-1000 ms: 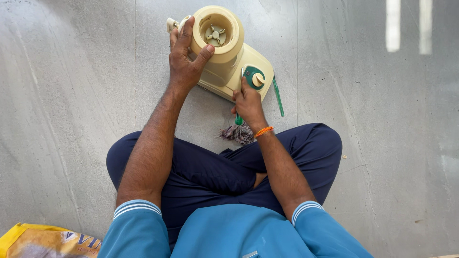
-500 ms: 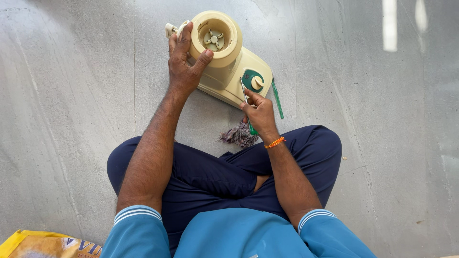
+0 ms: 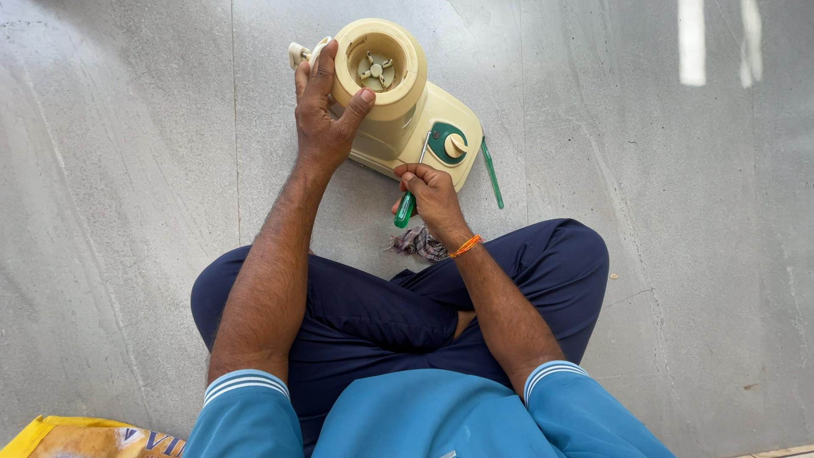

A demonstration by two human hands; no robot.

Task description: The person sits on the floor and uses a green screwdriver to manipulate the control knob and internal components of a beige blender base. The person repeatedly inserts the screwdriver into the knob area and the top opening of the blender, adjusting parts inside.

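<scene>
left hand [image 3: 326, 127]: we grip the cream mixer base [image 3: 398, 110] at its cup
right hand [image 3: 431, 188]: we clamp a green screwdriver [image 3: 410, 193], tip at the base
step: likely working a screw; next needs steady tip pressure

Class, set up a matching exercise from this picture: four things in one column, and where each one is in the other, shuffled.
Things:
1. left hand
2. right hand
3. second green screwdriver
4. rag

Places:
A. on the floor by the right wrist
B. gripping the cream blender base at its round top
C. lying on the floor beside the base
D. holding a green-handled screwdriver against the base

Pairs: 1-B, 2-D, 3-C, 4-A
</scene>
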